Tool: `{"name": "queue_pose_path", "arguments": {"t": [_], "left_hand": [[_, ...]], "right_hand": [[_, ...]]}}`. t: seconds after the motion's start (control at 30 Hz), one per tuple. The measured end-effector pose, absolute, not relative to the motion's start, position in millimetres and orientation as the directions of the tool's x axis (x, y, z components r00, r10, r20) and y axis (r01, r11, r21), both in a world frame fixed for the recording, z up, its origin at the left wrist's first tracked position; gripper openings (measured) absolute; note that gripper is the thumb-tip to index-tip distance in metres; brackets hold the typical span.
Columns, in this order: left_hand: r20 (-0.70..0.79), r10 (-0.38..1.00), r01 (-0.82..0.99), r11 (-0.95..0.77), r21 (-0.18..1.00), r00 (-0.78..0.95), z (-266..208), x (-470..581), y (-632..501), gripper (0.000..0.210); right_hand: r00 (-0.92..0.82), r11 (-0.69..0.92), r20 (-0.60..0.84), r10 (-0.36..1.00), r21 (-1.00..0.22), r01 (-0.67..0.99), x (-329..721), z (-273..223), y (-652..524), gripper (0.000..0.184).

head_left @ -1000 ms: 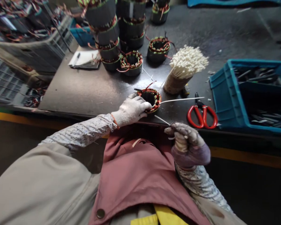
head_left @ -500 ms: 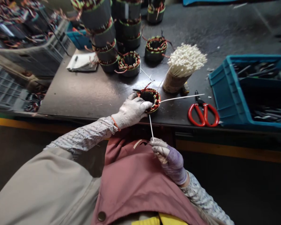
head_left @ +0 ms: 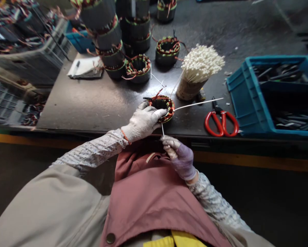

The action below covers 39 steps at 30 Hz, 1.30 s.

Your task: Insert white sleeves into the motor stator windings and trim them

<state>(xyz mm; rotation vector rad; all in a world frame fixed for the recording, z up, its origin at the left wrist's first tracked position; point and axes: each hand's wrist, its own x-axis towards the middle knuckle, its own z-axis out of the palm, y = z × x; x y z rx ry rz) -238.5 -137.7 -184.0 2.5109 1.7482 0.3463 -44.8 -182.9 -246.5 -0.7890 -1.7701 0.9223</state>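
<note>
A ring-shaped motor stator [head_left: 170,116] with red and green windings lies near the table's front edge. My left hand [head_left: 146,118], in a white knitted glove, is closed on its left side, thumb over the rim and fingers along the far side. A white cord [head_left: 199,103] runs out from the stator's right side. In its purple and white glove, my right hand [head_left: 179,154] pinches a white cord end [head_left: 162,130] just below the table edge; that cord leads up to the stator's near side.
Stacked stators [head_left: 110,41] and single ones [head_left: 167,51] stand toward the back. A holder [head_left: 188,90] bristles with white cords. Red-handled cutters [head_left: 221,123] lie right, beside a blue bin [head_left: 259,99]. Paper [head_left: 85,68] with a pen lies left, near a grey crate [head_left: 35,65].
My right hand has moved up toward the stator, and less cord shows between them. My left hand keeps its hold on the stator. The view has shifted slightly.
</note>
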Motion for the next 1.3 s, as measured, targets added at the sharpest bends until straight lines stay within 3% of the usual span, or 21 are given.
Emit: {"name": "queue_pose_path", "arguments": {"t": [0.23, 0.33, 0.43, 0.57, 0.7, 0.97, 1.3], "left_hand": [[0.399, 0.908, 0.799, -0.331, 0.502, 0.126, -200.7, -238.2, -149.7, 0.043], [0.519, 0.841, 0.759, -0.438, 0.482, 0.156, -208.8, -237.0, -147.7, 0.024], [0.599, 0.776, 0.722, -0.528, 0.448, 0.196, -211.3, -238.3, -143.7, 0.015], [0.596, 0.774, 0.702, -0.546, 0.457, 0.214, -212.4, -240.2, -141.5, 0.016], [0.578, 0.785, 0.711, -0.536, 0.455, 0.223, -213.5, -240.3, -142.5, 0.018], [0.488, 0.835, 0.740, -0.492, 0.459, 0.253, -208.4, -240.7, -143.4, 0.024], [0.549, 0.797, 0.732, -0.529, 0.430, 0.254, -211.8, -240.5, -143.3, 0.025]], "right_hand": [[-0.164, 0.491, 0.470, 0.867, -0.861, 0.131, -67.3, -240.6, -153.7, 0.014], [-0.146, 0.515, 0.496, 0.856, -0.844, 0.149, -59.9, -228.9, -155.5, 0.006], [-0.235, 0.549, 0.503, 0.832, -0.807, 0.216, -55.2, -210.0, -155.3, 0.003], [-0.346, 0.610, 0.507, 0.790, -0.706, 0.359, -59.4, -196.3, -145.0, 0.005], [-0.373, 0.564, 0.426, 0.824, -0.679, 0.471, -65.4, -201.5, -131.6, 0.008], [-0.409, 0.516, 0.333, 0.850, -0.686, 0.512, -64.1, -196.6, -131.7, 0.012], [-0.415, 0.515, 0.331, 0.847, -0.703, 0.491, -63.6, -193.9, -135.5, 0.013]]}}
